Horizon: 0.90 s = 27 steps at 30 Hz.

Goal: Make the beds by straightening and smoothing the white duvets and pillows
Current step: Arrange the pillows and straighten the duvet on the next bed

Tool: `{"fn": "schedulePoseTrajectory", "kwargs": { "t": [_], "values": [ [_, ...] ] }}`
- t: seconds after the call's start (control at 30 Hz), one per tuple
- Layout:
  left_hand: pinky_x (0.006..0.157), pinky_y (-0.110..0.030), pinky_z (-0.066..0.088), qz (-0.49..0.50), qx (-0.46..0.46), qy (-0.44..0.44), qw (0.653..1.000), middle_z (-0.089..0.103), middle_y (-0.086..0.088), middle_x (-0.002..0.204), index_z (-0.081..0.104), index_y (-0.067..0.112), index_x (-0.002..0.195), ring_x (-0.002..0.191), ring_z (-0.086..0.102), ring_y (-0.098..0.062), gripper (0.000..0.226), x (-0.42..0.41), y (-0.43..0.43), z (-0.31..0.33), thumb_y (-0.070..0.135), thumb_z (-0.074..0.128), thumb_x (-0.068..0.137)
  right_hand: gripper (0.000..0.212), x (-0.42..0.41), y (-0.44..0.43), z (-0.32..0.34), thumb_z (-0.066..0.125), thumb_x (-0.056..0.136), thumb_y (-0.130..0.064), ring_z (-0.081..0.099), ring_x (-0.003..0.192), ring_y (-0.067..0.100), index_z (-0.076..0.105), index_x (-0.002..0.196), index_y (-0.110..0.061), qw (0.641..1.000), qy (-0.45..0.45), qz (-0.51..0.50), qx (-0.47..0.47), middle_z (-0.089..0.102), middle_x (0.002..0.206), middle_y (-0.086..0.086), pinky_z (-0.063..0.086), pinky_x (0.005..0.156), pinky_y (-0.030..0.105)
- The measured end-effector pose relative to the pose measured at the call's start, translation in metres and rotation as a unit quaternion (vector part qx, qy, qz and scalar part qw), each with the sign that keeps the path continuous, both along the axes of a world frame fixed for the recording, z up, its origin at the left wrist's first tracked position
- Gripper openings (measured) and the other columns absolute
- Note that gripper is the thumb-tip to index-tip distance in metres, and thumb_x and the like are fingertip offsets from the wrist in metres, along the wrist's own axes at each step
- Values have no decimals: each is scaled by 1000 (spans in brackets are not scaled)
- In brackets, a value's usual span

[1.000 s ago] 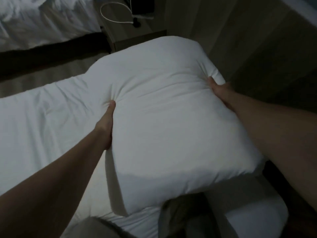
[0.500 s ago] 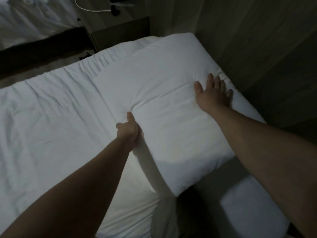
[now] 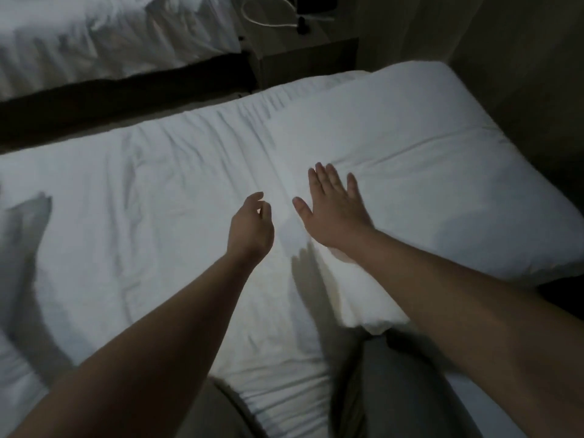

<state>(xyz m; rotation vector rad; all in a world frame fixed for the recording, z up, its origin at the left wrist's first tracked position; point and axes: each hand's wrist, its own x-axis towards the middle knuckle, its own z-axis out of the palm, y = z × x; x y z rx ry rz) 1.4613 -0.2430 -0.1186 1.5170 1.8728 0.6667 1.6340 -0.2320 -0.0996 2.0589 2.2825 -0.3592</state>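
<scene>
Nearest, two bare forearms reach out over the bed. The left hand (image 3: 251, 227) hangs loosely curled above the creased white duvet (image 3: 132, 222), gripping nothing. Just beside it, the right hand (image 3: 333, 213) is spread flat with fingers apart, over the near left edge of the pillow (image 3: 426, 172), which lies flat at the bed's far right corner. Beyond stands a nightstand (image 3: 303, 55) carrying a white cable (image 3: 268, 17), and a second bed (image 3: 104, 36) with rumpled white bedding.

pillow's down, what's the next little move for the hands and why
Probably sweep the right hand flat across the pillow toward its far end: the pillow lies on the bed with a long crease across its middle, and that hand is open at its near edge. The left hand is loosely curled and holds nothing.
</scene>
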Motion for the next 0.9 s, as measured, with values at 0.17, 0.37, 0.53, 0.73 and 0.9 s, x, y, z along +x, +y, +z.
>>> {"fn": "schedulePoseTrajectory", "kwargs": {
  "t": [0.17, 0.37, 0.53, 0.73, 0.9],
  "values": [
    [92, -38, 52, -35, 113, 194, 974, 69, -1, 126, 61, 20, 133, 111, 65, -22, 34, -148, -30, 30, 28, 40, 107, 75, -165, 8, 21, 16, 105, -59, -5, 157, 15, 1, 163, -12, 979, 178, 98, -23, -3, 171, 3, -4, 127, 40],
    [100, -40, 43, 116, 68, 318, 938, 64, -10, 131, 59, 13, 134, 119, 59, -32, 35, -341, -84, 67, 22, 50, 102, 72, -347, -31, 41, 19, 106, -59, 9, 156, 20, 7, 163, -17, 938, 281, 163, -119, 10, 170, 3, 5, 127, 39],
    [110, -43, 36, 280, 1, 368, 887, 57, -19, 137, 56, 3, 135, 128, 51, -37, 46, -497, -147, 96, 34, 53, 100, 69, -452, -77, 47, 29, 103, -62, 48, 137, 32, 14, 161, -27, 894, 314, 227, -224, 46, 154, 10, 39, 102, 36],
    [114, -54, 32, 535, -157, 225, 799, 44, -22, 150, 37, 7, 150, 138, 41, -43, 90, -624, -208, 107, 75, 32, 91, 88, -544, -111, 26, 40, 98, -68, 27, 152, 29, 8, 163, -18, 851, 355, 145, -359, 21, 167, 7, 25, 122, 38],
    [116, -45, 35, 552, -180, 72, 811, 47, -19, 151, 50, 3, 145, 136, 48, -38, 116, -660, -236, 104, 93, 41, 72, 97, -587, -124, 17, 58, 92, -64, 31, 150, 27, 10, 163, -18, 803, 453, 15, -387, 26, 166, 4, 24, 123, 39]
  ]
}}
